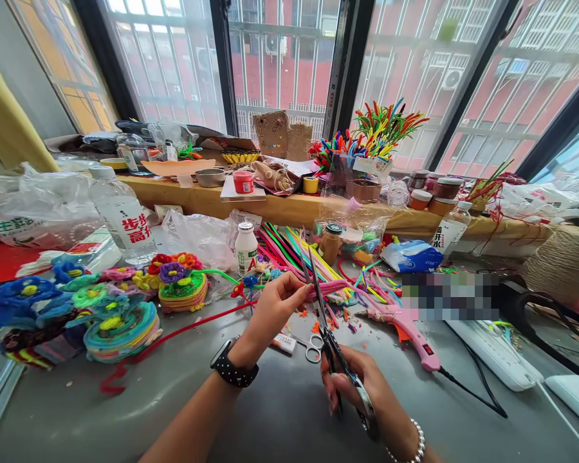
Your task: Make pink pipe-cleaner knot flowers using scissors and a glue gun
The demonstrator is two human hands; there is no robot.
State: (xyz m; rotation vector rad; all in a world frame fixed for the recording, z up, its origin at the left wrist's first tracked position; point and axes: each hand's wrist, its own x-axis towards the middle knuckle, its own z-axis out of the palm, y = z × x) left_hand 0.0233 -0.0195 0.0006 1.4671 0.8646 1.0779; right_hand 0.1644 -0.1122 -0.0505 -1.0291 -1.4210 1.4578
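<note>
My left hand (284,301), with a watch on the wrist, pinches the end of a bundle of pink pipe cleaners (334,289). My right hand (359,382) is closed around the handles of a pair of large scissors (324,325). The scissor blades point up and away from me, slightly apart, at the pink bundle beside my left fingertips. Whether they touch it I cannot tell. Under my hands lie a small pair of scissors (313,350) and a white box (284,343). A long red pipe cleaner (188,326) stretches out to the left.
Fuzzy flower pieces (120,328) fill the left side. Behind my hands are loose coloured pipe cleaners (280,247), a white bottle (246,249) and a brown jar (331,244). To the right lie a pink glue gun (412,331) with its cord and a white power strip (495,354).
</note>
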